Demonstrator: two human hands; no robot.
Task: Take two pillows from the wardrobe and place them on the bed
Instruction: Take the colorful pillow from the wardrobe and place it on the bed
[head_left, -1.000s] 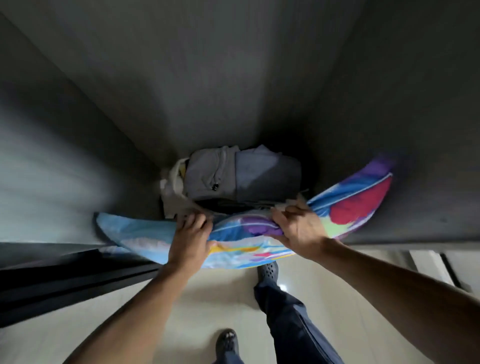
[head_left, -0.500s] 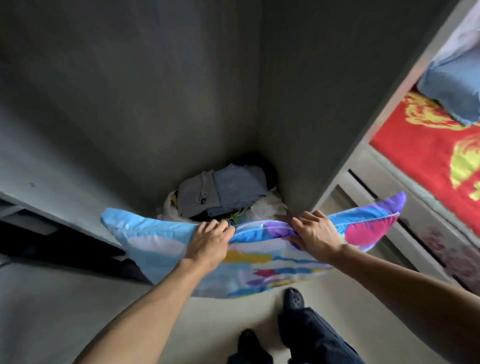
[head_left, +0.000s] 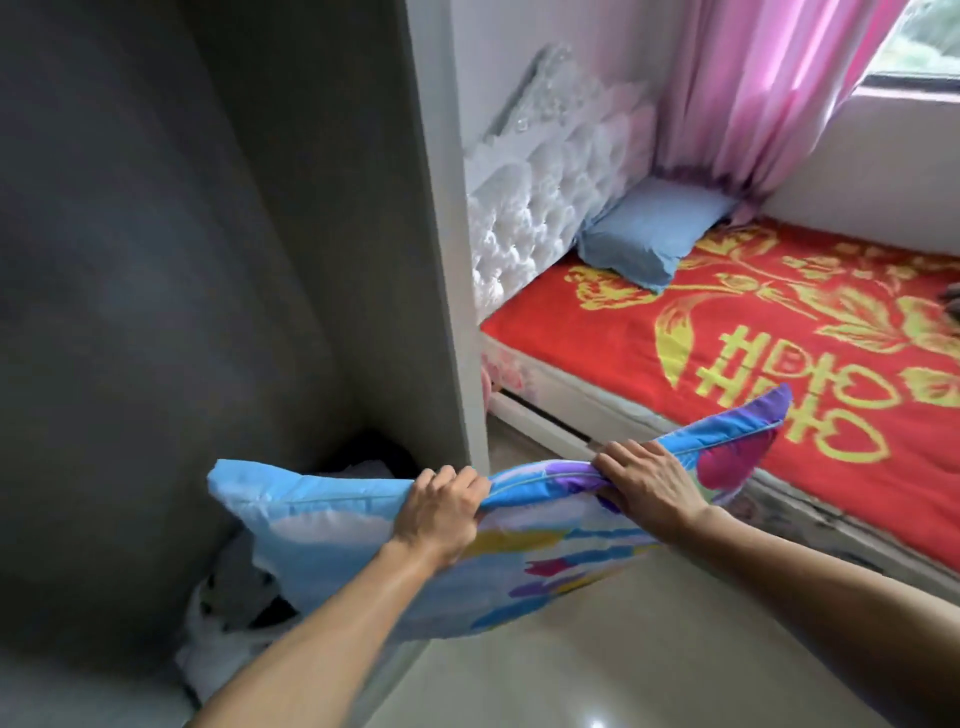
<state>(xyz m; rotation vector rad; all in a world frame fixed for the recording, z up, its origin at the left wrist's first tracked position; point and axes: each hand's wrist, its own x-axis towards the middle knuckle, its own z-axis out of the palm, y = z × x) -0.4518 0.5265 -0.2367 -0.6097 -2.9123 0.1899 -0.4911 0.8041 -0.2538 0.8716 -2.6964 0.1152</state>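
I hold a colourful pillow (head_left: 332, 545), light blue with purple, pink and yellow patches, by its top seam in front of me. My left hand (head_left: 441, 509) grips the seam near the middle and my right hand (head_left: 649, 480) grips it further right. The pillow hangs outside the grey wardrobe (head_left: 208, 260), whose open compartment fills the left. The bed (head_left: 623, 338) with a red and yellow cover lies at the right, and the pillow's right corner reaches over its near edge. A plain blue pillow (head_left: 644, 234) rests at the head of the bed.
A white tufted headboard (head_left: 540, 208) stands behind the blue pillow. Pink curtains (head_left: 753, 93) hang by a window at the top right. Folded clothes and white fabric (head_left: 234, 613) lie on the wardrobe floor. The wardrobe's side panel (head_left: 447, 260) stands between wardrobe and bed. Glossy floor tiles (head_left: 623, 665) run below.
I have drawn the colourful pillow out of the wardrobe and turned right. The bed, headboard and curtains have come into view, and the wardrobe has shifted left.
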